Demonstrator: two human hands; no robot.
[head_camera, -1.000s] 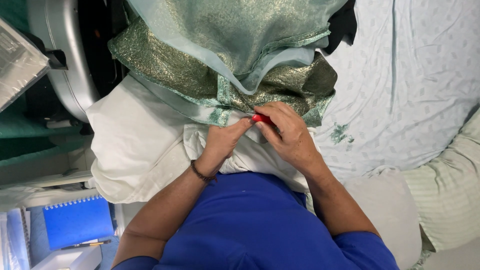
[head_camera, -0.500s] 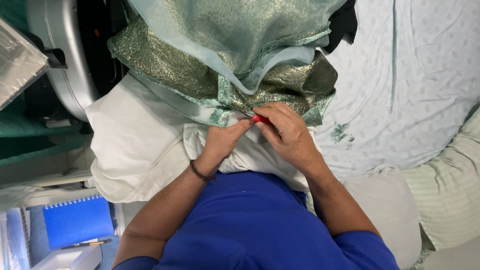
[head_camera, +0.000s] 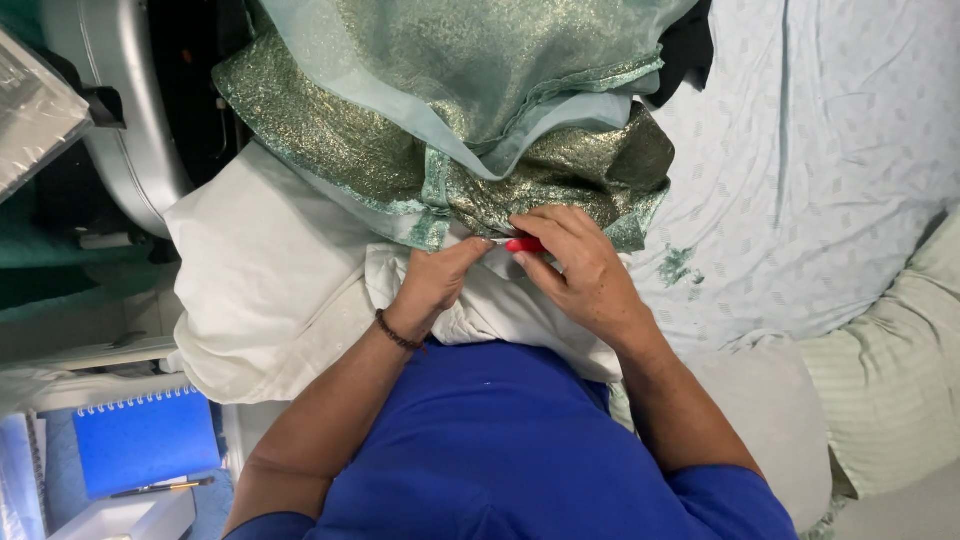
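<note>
- Two hands meet at the cloth's edge: the left hand (head_camera: 440, 280) pinches the white cloth (head_camera: 280, 290) taut.
- Right hand (head_camera: 580, 270) closes narrowly on a small red tool (head_camera: 524, 245), held at the seam, likely for picking stitches.
- Beyond, green shimmering fabric (head_camera: 450, 90) lies heaped on the bed sheet (head_camera: 830, 150).

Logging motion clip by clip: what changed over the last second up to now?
Nothing visibly changed. The right hand still pinches the small red tool at the edge of the green metallic fabric, and the left hand still holds the white cloth beside it.
</note>
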